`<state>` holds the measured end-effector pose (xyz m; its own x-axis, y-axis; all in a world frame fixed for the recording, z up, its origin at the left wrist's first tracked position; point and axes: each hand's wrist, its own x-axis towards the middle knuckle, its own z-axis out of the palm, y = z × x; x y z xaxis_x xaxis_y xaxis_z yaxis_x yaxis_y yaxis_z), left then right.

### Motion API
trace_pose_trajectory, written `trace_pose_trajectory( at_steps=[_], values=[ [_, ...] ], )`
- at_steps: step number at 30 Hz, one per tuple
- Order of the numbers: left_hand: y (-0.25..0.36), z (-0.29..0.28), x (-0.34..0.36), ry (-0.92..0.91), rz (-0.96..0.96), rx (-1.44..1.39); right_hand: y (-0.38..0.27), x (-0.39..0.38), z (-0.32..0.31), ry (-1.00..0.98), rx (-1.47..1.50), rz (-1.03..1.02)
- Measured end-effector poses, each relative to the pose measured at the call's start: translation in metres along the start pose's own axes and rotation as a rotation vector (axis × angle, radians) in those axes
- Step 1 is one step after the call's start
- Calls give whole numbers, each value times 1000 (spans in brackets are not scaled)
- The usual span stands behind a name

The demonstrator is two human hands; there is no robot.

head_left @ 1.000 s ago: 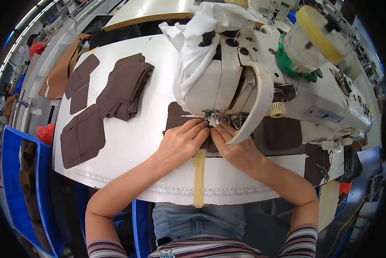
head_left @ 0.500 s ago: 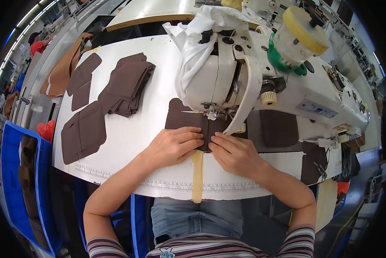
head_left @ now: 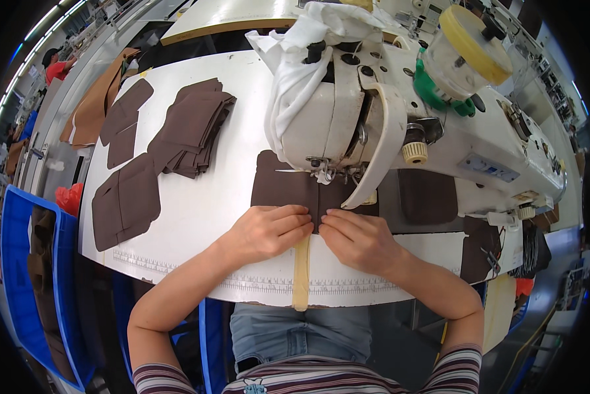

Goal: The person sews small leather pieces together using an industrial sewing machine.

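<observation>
Flat on the table lies a dark brown fabric piece (head_left: 278, 185), its far part under the needle area of a white sewing machine (head_left: 318, 131). A seam line runs down its middle toward me. My left hand (head_left: 275, 230) pinches the near edge just left of that seam, fingers bent together. On the seam's other side my right hand (head_left: 355, 238) grips the same edge, its fingertips close to the left ones. The thumbs are mostly hidden. A strip of yellow tape (head_left: 301, 276) runs from beneath the hands to the table's front edge.
A stack of brown fabric pieces (head_left: 190, 128) and a single piece (head_left: 127, 200) lie left. Another brown piece (head_left: 428, 197) rests right of the needle. A printed ruler (head_left: 242, 284) follows the front edge. A blue bin (head_left: 71, 295) stands at the left.
Both hands have slid slightly toward me along the fabric, down to its near edge. The fabric piece stays nearly in place under the machine.
</observation>
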<state>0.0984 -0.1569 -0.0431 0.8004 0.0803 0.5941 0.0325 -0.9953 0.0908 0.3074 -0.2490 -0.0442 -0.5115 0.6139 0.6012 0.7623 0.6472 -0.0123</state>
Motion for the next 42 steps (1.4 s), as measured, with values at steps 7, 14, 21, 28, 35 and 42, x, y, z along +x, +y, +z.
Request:
trace_pose_trajectory(
  at_steps=[7, 14, 21, 28, 35, 42],
  values=[
    [-1, -3, 2, -22, -12, -40, -1, 1, 1, 9, -11, -31],
    [-15, -14, -2, -117, 45, -133, 1, 4, 2, -35, -8, -59],
    [-21, -14, -1, -144, 69, -117, 8, 12, 2, -7, -13, -80],
    [-36, -13, 5, -149, 79, -107, 22, 17, 6, -55, -86, -71],
    [-49, -16, 15, -154, 76, -89, 30, 24, 7, -88, -138, 5],
    [-65, -3, 14, -69, 40, -62, 52, 26, 18, -102, -486, -249]
  ],
)
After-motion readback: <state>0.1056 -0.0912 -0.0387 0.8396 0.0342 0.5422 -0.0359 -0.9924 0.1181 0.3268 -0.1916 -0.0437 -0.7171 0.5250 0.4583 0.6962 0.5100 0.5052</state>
